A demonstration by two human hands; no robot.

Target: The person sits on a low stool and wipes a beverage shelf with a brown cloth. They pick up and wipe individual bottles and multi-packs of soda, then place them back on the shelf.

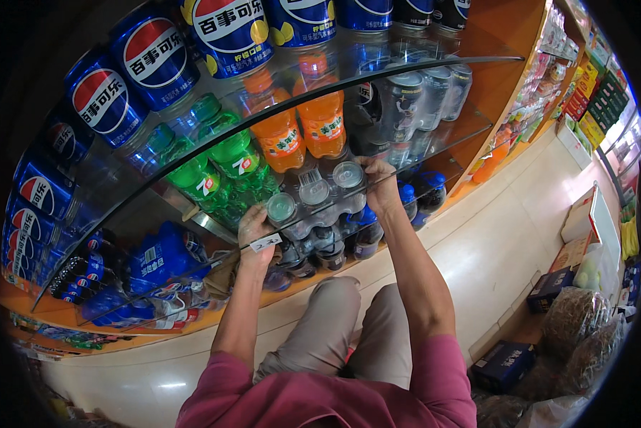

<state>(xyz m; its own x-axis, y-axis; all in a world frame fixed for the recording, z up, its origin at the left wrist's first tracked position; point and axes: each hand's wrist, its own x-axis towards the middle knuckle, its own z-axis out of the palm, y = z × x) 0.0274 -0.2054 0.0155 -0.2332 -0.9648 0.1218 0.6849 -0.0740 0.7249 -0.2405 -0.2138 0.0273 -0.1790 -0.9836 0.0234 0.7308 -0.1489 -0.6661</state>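
Observation:
Both my hands hold a shrink-wrapped pack of cans at the front of a glass shelf. My left hand grips its left end, beside a small white tag with writing on the shelf edge. My right hand grips the right end, its fingers at the back corner. Behind the pack stand orange soda bottles, with green soda bottles to their left. More wrapped cans stand at the right on the glass shelf. The undersides of both palms are partly hidden.
Blue Pepsi cans line the upper glass shelf, whose edge crosses above my hands. Wrapped blue bottle packs and dark bottles sit below. Boxes and plastic-wrapped bundles lie on the floor at right.

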